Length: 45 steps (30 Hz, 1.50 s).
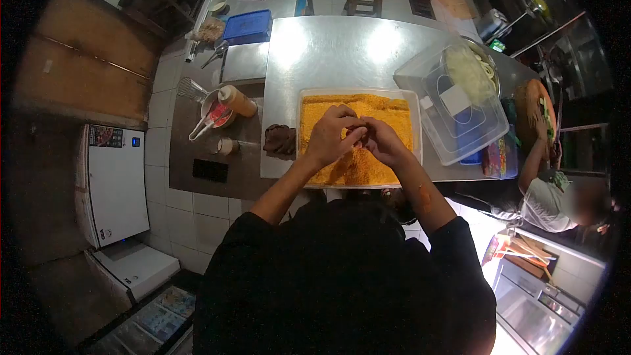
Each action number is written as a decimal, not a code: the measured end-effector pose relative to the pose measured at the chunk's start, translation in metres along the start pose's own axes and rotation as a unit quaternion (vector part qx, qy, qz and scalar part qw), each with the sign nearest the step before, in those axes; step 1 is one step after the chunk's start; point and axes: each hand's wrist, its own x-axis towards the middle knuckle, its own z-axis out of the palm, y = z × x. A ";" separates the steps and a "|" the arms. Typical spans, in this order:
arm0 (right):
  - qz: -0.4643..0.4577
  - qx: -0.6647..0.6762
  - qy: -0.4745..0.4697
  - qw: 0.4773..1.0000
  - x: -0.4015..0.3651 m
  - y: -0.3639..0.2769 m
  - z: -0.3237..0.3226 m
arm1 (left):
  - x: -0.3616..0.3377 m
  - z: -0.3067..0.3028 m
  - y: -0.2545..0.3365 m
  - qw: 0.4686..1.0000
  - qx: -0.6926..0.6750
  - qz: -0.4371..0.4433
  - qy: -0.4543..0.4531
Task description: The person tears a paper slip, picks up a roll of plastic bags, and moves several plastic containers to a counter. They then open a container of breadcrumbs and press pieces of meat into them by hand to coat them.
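Observation:
A clear rectangular plastic tub (418,102) of orange-yellow crumbs (394,167) sits at the front edge of the steel table. Above the crumbs, my left hand (334,133) and my right hand (382,142) meet at the fingertips. The fingers of both are curled and pinched together. Whatever lies between them is too small and covered to make out. Darker orange patches show in the crumbs just below my hands. A dark brown crumpled cloth (280,140) lies beside the tub, left of my left hand.
Right of the tub, a clear plastic lid (463,131) leans by a bowl of pale rings (488,69). On the left stand a squeeze bottle (236,100), a red-stained bowl (215,118) and a whisk (191,89). Another person (552,200) works at the far right.

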 end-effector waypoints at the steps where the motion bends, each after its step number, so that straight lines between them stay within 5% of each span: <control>1: -0.007 0.006 0.009 1.000 -0.004 -0.001 0.002 | 0.000 -0.003 0.006 1.000 -0.004 -0.014 0.019; 6: 0.002 -0.049 0.095 0.994 -0.043 -0.006 -0.027 | -0.030 -0.011 0.000 0.997 0.043 -0.070 -0.005; 8: -0.004 -0.068 0.108 0.992 -0.060 -0.004 -0.042 | -0.054 -0.002 -0.013 0.979 0.006 -0.165 -0.115; 12: -0.019 -0.052 0.136 0.989 -0.083 0.007 -0.061 | -0.087 0.023 -0.027 0.975 0.015 -0.180 -0.131; 15: -0.010 -0.047 0.146 0.988 -0.088 0.018 -0.063 | -0.093 0.032 -0.033 0.980 0.095 -0.124 -0.119; 21: 0.028 -0.062 0.129 0.989 -0.083 0.040 -0.041 | -0.090 0.024 -0.019 0.976 0.042 -0.193 -0.094; 26: 0.088 0.062 0.073 0.992 -0.071 0.062 -0.015 | -0.075 0.022 0.034 0.993 -0.053 -0.074 -0.073; 30: 0.071 0.083 0.099 0.989 -0.070 0.062 -0.017 | -0.075 0.018 0.040 0.992 -0.030 -0.093 -0.074; 33: 0.064 0.020 0.109 0.992 -0.074 0.063 -0.045 | -0.091 0.010 0.007 0.982 -0.020 -0.187 -0.028; 35: 0.042 0.029 0.152 0.987 -0.079 0.060 -0.049 | -0.104 0.003 -0.016 0.970 0.143 -0.194 0.035; 45: 0.037 0.007 0.143 0.989 -0.081 0.060 -0.036 | -0.108 0.022 -0.040 0.934 0.309 -0.169 -0.060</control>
